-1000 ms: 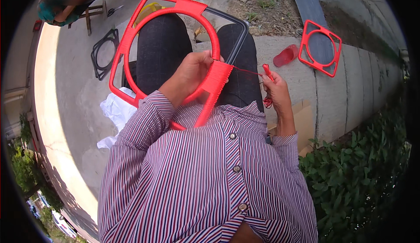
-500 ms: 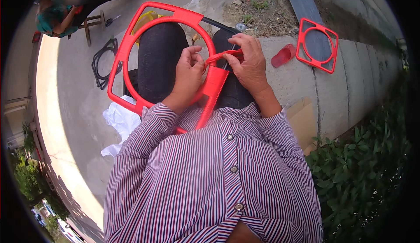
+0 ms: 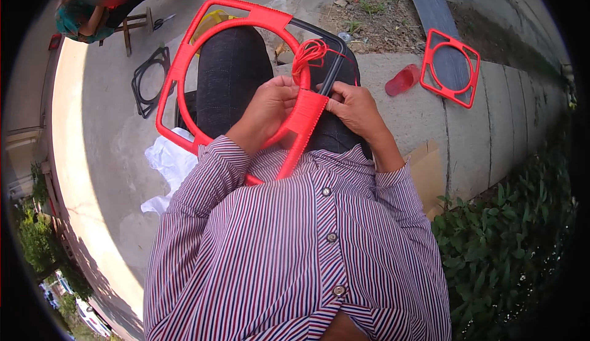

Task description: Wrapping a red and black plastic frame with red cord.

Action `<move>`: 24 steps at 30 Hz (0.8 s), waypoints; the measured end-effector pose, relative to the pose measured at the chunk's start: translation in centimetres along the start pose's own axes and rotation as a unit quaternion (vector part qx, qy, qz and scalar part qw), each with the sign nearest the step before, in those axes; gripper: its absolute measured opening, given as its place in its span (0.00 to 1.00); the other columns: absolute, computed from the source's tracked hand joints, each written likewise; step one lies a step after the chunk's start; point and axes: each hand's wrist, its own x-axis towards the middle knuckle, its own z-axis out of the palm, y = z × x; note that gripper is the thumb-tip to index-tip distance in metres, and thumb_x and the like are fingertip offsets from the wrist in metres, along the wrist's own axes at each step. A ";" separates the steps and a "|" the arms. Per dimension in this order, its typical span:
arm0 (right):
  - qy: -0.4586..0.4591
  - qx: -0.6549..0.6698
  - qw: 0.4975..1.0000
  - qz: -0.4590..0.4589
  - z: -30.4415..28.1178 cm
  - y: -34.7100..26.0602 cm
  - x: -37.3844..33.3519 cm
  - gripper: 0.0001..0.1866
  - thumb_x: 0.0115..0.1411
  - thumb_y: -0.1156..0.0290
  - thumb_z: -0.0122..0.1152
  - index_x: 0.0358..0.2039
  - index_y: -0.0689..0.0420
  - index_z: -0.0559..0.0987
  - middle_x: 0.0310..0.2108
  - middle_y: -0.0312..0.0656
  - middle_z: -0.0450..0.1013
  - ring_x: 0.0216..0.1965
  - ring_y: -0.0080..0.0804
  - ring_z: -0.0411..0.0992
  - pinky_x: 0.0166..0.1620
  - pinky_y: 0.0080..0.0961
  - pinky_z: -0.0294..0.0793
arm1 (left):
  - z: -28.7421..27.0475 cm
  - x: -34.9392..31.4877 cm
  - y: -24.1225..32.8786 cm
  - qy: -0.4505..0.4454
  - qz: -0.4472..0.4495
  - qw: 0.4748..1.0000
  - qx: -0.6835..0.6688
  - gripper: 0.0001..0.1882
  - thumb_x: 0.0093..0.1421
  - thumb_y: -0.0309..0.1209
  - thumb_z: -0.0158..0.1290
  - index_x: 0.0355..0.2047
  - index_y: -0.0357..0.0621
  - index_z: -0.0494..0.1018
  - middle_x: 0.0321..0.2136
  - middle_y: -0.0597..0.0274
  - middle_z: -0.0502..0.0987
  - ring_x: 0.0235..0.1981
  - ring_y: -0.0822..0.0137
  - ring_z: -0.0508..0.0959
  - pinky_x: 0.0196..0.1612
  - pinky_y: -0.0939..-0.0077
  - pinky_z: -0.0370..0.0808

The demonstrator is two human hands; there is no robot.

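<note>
frame [image 3: 180, 63], square around a ring, across dark-trousered thighs [image 3: 233, 74] at 11 o'clock; ribbed bright red, with bare black bars [image 3: 335, 67] at its 2 o'clock corner. loose red cord [image 3: 310, 53] bundled over the ring. left hand [image 3: 270, 107]: fingers pinched at the ring. right hand [image 3: 356, 110]: fingers bent beside the bars, cannot tell on what. lower part hidden by left sleeve [image 3: 203, 187]. at 2 o'clock, fully red frame [image 3: 450, 93] and slipper [image 3: 403, 80]; at 10, bare black frame [image 3: 145, 107]; at 9, white cloth [image 3: 169, 166].
</note>
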 end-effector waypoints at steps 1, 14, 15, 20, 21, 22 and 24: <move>-0.002 0.000 1.000 0.000 0.1 0.0 0.0 0.13 0.52 0.61 0.63 0.27 0.58 0.78 0.18 0.42 0.72 0.21 0.34 0.73 0.26 0.32 0.68 | 0.0 0.2 -0.2 -0.005 -0.013 1.000 0.003 0.07 0.58 0.17 0.44 0.36 0.37 0.68 0.33 0.56 0.76 0.32 0.67 0.79 0.40 0.73 0.78; 0.098 0.072 0.989 -0.081 0.6 0.9 -1.1 0.09 0.49 0.67 0.62 0.26 0.60 0.77 0.27 0.38 0.71 0.26 0.32 0.71 0.32 0.28 0.69 | 1.1 0.4 0.3 -0.029 -0.079 0.996 0.004 0.12 0.59 0.17 0.40 0.43 0.33 0.68 0.36 0.52 0.76 0.36 0.61 0.79 0.42 0.67 0.79; 0.123 0.161 0.978 -0.052 0.4 1.1 -1.6 0.08 0.50 0.68 0.61 0.26 0.61 0.77 0.28 0.38 0.72 0.29 0.32 0.71 0.37 0.27 0.70 | 1.5 -0.1 0.5 -0.025 -0.076 0.997 -0.002 0.13 0.58 0.17 0.40 0.43 0.33 0.68 0.36 0.52 0.76 0.36 0.61 0.79 0.42 0.66 0.79; 0.061 0.626 0.770 -0.110 -4.8 -0.3 -5.1 0.07 0.49 0.69 0.55 0.25 0.59 0.72 0.29 0.43 0.70 0.35 0.39 0.69 0.59 0.39 0.57 | 0.2 0.3 0.0 -0.008 -0.081 0.996 -0.032 0.15 0.57 0.18 0.40 0.44 0.34 0.68 0.36 0.53 0.76 0.35 0.62 0.79 0.42 0.67 0.79; 0.020 0.645 0.751 -0.137 -6.3 0.3 -6.2 0.08 0.51 0.68 0.55 0.26 0.58 0.71 0.28 0.42 0.69 0.33 0.36 0.68 0.56 0.40 0.60 | 0.5 0.3 0.2 -0.002 -0.067 0.997 -0.038 0.15 0.57 0.19 0.40 0.44 0.34 0.68 0.35 0.53 0.76 0.35 0.62 0.79 0.42 0.68 0.79; -0.027 0.662 0.731 -0.162 -7.8 1.1 -7.0 0.08 0.52 0.66 0.55 0.27 0.58 0.70 0.27 0.41 0.67 0.31 0.33 0.66 0.54 0.40 0.63 | 0.4 0.2 0.2 0.007 -0.051 0.998 -0.049 0.15 0.57 0.20 0.41 0.44 0.34 0.67 0.35 0.53 0.76 0.35 0.63 0.79 0.42 0.69 0.79; -0.038 0.679 0.711 -0.182 -10.8 1.6 -8.7 0.10 0.56 0.65 0.53 0.34 0.58 0.71 0.23 0.37 0.62 0.25 0.28 0.62 0.41 0.32 0.68 | 0.3 0.0 0.5 -0.008 -0.046 0.997 -0.057 0.13 0.58 0.21 0.41 0.43 0.34 0.68 0.35 0.53 0.76 0.34 0.63 0.79 0.41 0.70 0.78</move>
